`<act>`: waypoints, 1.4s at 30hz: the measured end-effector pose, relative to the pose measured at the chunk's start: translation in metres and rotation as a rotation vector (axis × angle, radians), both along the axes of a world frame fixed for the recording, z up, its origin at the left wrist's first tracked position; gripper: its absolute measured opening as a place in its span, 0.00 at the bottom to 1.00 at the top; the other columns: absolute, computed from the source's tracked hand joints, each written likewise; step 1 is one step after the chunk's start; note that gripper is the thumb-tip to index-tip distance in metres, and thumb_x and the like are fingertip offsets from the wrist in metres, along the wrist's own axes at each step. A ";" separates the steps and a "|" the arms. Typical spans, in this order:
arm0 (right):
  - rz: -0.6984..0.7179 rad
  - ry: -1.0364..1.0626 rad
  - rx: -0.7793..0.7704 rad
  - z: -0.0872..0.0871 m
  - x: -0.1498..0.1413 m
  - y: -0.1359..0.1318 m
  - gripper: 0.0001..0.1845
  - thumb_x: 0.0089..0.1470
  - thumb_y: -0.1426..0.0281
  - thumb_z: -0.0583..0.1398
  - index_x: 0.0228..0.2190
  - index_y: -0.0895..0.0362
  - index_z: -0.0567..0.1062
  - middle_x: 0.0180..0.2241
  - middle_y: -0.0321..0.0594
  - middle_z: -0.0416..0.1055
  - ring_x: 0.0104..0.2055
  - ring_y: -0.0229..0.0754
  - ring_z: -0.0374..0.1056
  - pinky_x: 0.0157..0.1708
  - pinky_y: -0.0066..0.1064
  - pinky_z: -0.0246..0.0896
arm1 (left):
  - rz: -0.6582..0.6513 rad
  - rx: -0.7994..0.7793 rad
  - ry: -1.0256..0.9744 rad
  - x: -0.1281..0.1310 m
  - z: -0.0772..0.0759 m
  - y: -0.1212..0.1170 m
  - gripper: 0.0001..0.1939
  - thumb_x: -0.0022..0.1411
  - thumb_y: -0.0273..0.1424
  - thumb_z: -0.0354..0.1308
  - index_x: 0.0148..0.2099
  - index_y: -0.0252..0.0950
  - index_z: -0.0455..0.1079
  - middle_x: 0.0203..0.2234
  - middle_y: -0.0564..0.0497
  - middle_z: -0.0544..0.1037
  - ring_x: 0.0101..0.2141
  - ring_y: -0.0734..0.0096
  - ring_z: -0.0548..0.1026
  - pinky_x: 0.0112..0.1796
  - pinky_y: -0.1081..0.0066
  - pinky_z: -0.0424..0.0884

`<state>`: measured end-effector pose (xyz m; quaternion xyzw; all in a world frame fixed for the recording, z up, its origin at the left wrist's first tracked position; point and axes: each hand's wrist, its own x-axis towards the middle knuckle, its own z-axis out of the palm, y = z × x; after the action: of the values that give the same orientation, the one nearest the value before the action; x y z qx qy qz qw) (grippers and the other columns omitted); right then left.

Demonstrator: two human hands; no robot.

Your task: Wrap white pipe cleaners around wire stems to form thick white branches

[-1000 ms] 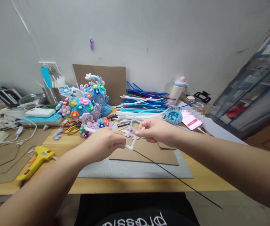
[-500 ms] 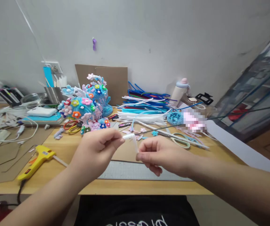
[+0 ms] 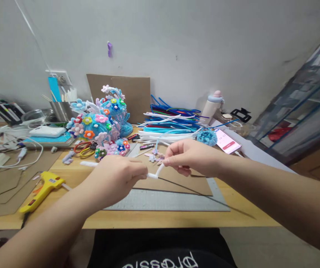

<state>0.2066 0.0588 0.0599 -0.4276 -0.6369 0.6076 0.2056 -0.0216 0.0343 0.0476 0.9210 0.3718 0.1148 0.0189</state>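
Note:
My left hand (image 3: 122, 173) is closed around a thin dark rod (image 3: 182, 186), which slants down to the right over the desk. White pipe cleaner (image 3: 152, 175) is wound about the rod beside my fingertips, and a white end (image 3: 89, 163) shows on the far side of this hand. My right hand (image 3: 189, 158) pinches the loose length of pipe cleaner, drawn up and right from the rod. Below both hands lie a brown board (image 3: 176, 182) and a grey cutting mat (image 3: 160, 203). Small felt-like flowers (image 3: 152, 158) lie just behind the hands.
A yellow glue gun (image 3: 44, 190) lies at left. Flower-covered blue craft pieces (image 3: 95, 126) stand behind my left hand. A pile of coloured pipe cleaners (image 3: 171, 124) is at the back, near a bottle (image 3: 213, 106) and a phone (image 3: 228, 141). White cables (image 3: 37, 160) cross the left side.
The dark rod has swung from pointing up and right to pointing down and right. My right hand has risen, bringing the loose pipe cleaner from below the rod to above it.

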 end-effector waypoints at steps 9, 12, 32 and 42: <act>-0.042 -0.171 0.342 -0.002 -0.009 -0.048 0.07 0.50 0.71 0.58 0.22 0.57 0.68 0.16 0.30 0.59 0.17 0.30 0.55 0.16 0.23 0.48 | 0.280 0.127 -0.359 0.005 -0.005 -0.016 0.08 0.60 0.30 0.53 0.30 0.37 0.71 0.22 0.55 0.74 0.23 0.75 0.70 0.25 0.75 0.59; -0.033 -0.071 0.128 -0.018 -0.011 -0.044 0.08 0.52 0.67 0.58 0.24 0.57 0.68 0.14 0.29 0.61 0.15 0.30 0.56 0.15 0.22 0.50 | 0.271 -0.030 -0.549 0.007 -0.007 -0.019 0.08 0.60 0.31 0.54 0.29 0.36 0.70 0.17 0.57 0.68 0.20 0.78 0.66 0.22 0.76 0.59; 0.092 -0.220 0.143 -0.007 -0.002 -0.026 0.05 0.50 0.70 0.59 0.25 0.58 0.70 0.16 0.30 0.60 0.17 0.30 0.55 0.17 0.23 0.49 | 0.102 0.053 -0.021 0.004 -0.026 -0.014 0.10 0.61 0.27 0.49 0.30 0.38 0.70 0.22 0.54 0.75 0.23 0.73 0.71 0.24 0.74 0.56; -0.207 -0.060 0.284 -0.054 -0.008 -0.047 0.08 0.49 0.66 0.60 0.24 0.59 0.72 0.19 0.34 0.64 0.20 0.33 0.58 0.20 0.26 0.52 | 0.303 -0.094 -0.503 0.009 -0.045 -0.022 0.10 0.62 0.32 0.52 0.30 0.36 0.68 0.18 0.55 0.68 0.22 0.76 0.65 0.24 0.76 0.58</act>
<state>0.1983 0.0118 0.0062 -0.4753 -0.6747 0.4742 0.3065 -0.0126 0.0120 0.0029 0.7958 0.4935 0.3235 0.1359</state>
